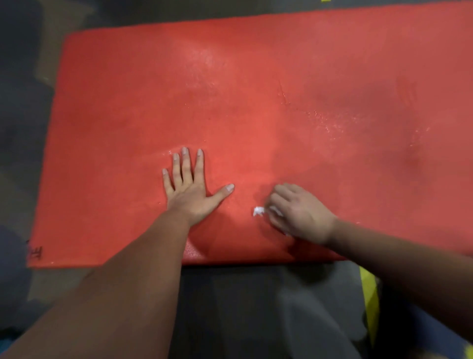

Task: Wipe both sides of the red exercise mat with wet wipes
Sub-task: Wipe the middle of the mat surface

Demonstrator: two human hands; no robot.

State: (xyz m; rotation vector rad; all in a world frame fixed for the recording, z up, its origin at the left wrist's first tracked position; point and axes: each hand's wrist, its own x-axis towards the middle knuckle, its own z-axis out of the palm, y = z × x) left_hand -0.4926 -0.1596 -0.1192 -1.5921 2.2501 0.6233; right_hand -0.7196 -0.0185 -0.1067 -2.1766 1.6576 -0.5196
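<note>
Exercise mat [256, 102], red, wet-glossed, flat on dark floor [20, 128]

This looks like an indoor floor space, perhaps an exercise or training room, though the type of room cannot be told for sure. A red exercise mat [256, 102] lies flat on a dark grey floor [23, 115] with paler, worn-looking patches at 9 and 12 o'clock. A bright yellow strip [369, 302] lies at 5 o'clock, and a small yellow mark [325, 1] sits at 12 o'clock.
</note>
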